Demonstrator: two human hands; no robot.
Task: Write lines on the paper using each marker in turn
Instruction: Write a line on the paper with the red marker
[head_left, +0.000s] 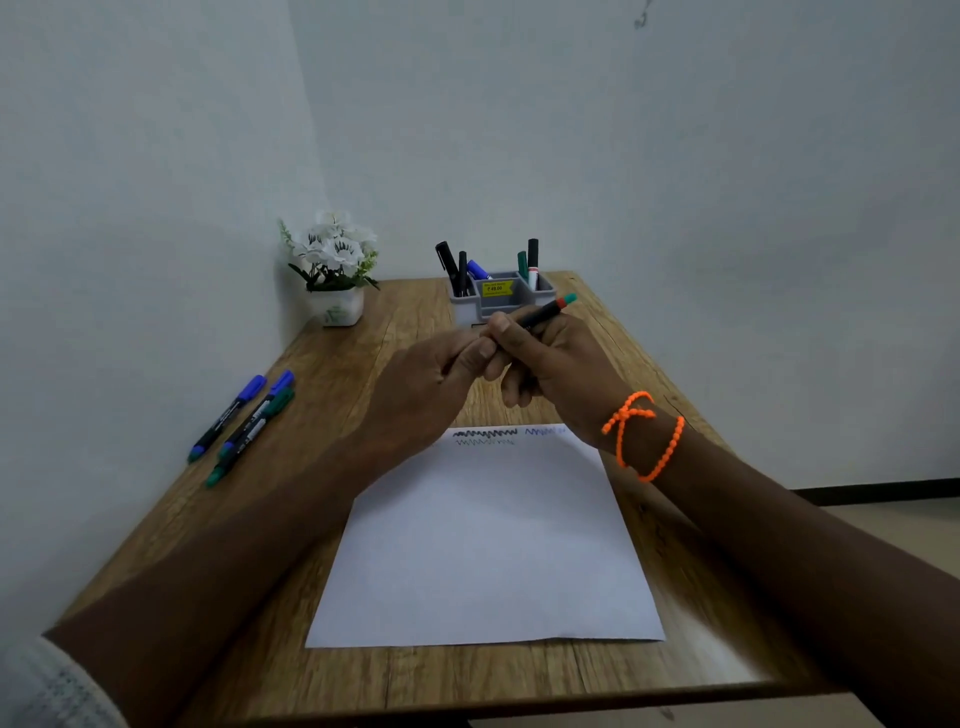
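My right hand (550, 358) grips a marker (540, 314) above the paper (483, 540), and my left hand (431, 384) pinches its near end. Three markers (241, 421) lie at the table's (332, 374) left edge; the holder (498, 296) stands behind my hands.

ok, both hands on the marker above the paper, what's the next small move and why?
Probably pull the cap off: the left hand pinches one end of the marker and the right hand grips its barrel above the paper, no tip showing.
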